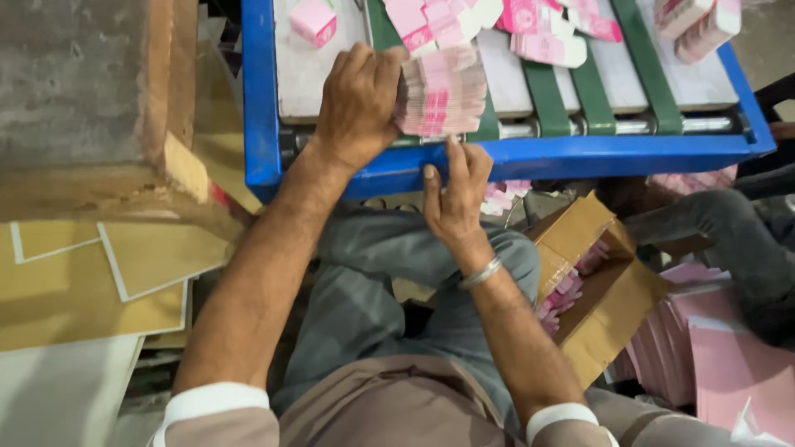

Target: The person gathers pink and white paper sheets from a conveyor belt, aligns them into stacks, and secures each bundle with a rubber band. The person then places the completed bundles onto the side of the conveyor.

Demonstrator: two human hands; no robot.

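Hands: left hand (358, 103) clamped over the near-left side of a stack of pink-and-white flat packets (441, 93), fingers curled round its edge; right hand (455, 194) open below it, fingertips raised against the blue frame (530, 155) just under the stack's near end, holding nothing that shows.

Stack: lies at the near edge of the conveyor, on a green belt (546, 95), compressed into one tight bundle.

Step, as judged: gathering and squaring a counted bundle at the conveyor's end. The next move likely calls for the right hand to close on the stack's free side so both hands lift it together without the packets fanning out.

Packages, placed from the stack:
- loose pink packets (542, 37) — scattered just beyond it, up the belts.
- single small pink carton (313, 21) — beyond and left, on the grey deck.
- open brown cardboard box (592, 285) — below and right, on the floor, pink packets standing inside.
- pink flat sheets (729, 356) — further right of the box.
- tan cardboard sheets (99, 281) — far left, lying flat.
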